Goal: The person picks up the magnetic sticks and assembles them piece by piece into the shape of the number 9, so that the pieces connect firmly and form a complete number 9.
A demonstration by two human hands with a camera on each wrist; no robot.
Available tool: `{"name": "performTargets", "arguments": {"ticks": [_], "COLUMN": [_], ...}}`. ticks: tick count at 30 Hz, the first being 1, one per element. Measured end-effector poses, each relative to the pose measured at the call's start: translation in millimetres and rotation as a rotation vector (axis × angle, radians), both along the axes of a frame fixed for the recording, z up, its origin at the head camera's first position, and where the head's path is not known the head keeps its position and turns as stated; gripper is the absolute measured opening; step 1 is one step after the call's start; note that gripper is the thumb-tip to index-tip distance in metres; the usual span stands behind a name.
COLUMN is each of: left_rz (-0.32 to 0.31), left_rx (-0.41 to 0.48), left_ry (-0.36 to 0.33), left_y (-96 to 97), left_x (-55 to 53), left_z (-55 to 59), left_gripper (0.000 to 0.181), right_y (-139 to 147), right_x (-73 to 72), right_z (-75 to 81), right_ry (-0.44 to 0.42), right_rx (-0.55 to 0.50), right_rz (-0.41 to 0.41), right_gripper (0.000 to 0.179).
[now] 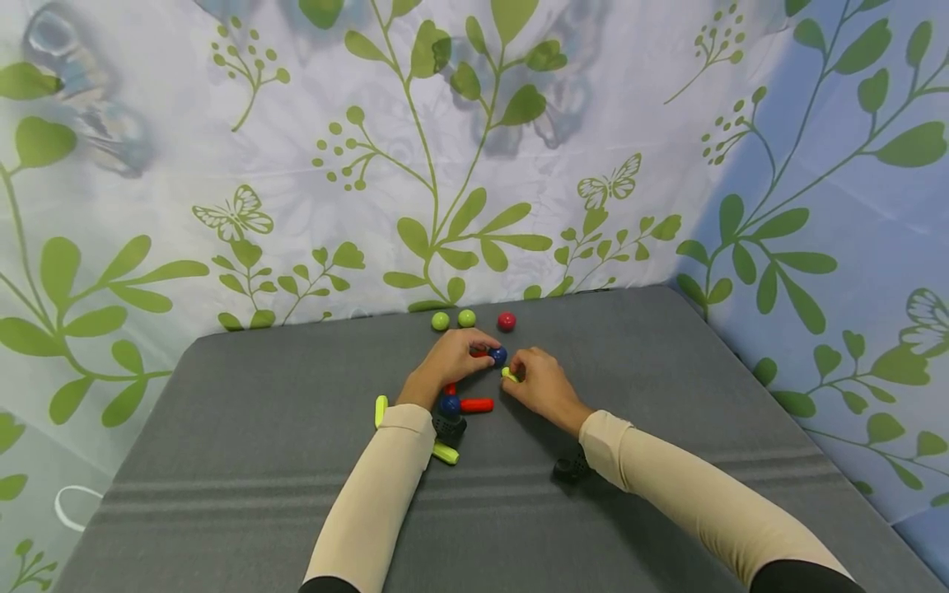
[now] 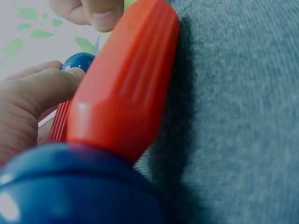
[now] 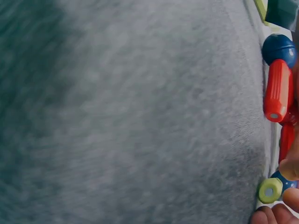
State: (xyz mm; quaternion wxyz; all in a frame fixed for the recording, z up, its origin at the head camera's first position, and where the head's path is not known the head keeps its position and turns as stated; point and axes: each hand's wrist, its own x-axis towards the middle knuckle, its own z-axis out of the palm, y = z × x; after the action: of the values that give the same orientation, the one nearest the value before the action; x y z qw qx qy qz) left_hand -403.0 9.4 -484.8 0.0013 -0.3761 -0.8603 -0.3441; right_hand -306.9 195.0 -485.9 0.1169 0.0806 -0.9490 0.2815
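Note:
My left hand [image 1: 454,356] grips a blue ball [image 1: 498,356] joined to a red magnetic rod, its thumb on the ball in the left wrist view. My right hand [image 1: 544,383] pinches a yellow-green rod [image 1: 509,374] close beside that ball; the rod's end [image 3: 269,191] shows a round grey magnet in the right wrist view. Nearer the body, a second blue ball [image 1: 450,404] lies on the table with a red rod [image 1: 477,405] pointing right from it. Another red rod [image 1: 451,388] runs from it toward the left hand, which partly hides it.
Two light-green balls [image 1: 441,321] and a red ball [image 1: 507,321] sit near the back edge of the grey table [image 1: 282,387]. Loose yellow-green rods [image 1: 381,410] lie beside and under the left forearm. A patterned curtain [image 1: 296,165] hangs behind the table.

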Motion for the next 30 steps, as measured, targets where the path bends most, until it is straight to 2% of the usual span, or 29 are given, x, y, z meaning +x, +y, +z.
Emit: {"name": "performTargets", "arguments": {"ticks": [16, 30], "left_rz": [0.002, -0.007], "left_rx": [0.002, 0.015], "left_ry": [0.014, 0.024], "left_y": [0.2, -0.2], "left_x": [2.3, 3.0], "left_z": [-2.5, -2.7], "left_gripper": [0.027, 0.028], "right_y": [-9.9, -14.3], "right_x": [-3.9, 1.3], "right_z": [4.6, 2.4], "right_ry": [-0.114, -0.042], "right_rx": [0.009, 0.022], "right_rz": [-0.076, -0.071], "right_gripper": [0.023, 0.022]}}
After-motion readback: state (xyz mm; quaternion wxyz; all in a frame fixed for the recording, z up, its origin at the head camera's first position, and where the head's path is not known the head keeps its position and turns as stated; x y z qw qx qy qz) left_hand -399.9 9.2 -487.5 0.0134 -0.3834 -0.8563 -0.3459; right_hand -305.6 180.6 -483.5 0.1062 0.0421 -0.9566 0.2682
